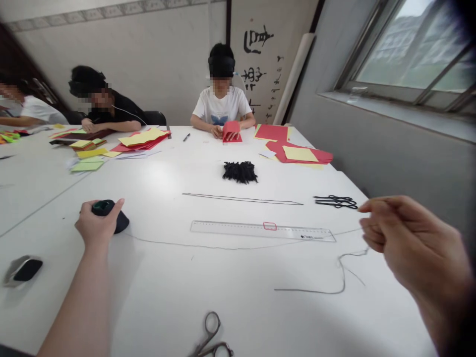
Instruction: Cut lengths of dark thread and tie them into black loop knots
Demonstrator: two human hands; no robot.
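My left hand (97,223) is wrapped round a spool of dark thread (122,222) with a green core, at the left of the table. From the spool a thin thread (223,247) runs slack to the right, crossing the right end of a clear ruler (256,230). My right hand (412,243) pinches the thread at the right, its fingers closed. Loose thread (344,270) hangs from that hand and trails onto the table. Beyond the ruler lies a long narrow loop of thread (241,199).
Scissors (211,337) lie at the near edge. A watch (26,271) rests at left, a black fringed bundle (240,172) at centre, black looped cords (335,202) at right. Red and yellow paper (301,152) is farther back. Several people sit across, one person (222,106) handling red paper.
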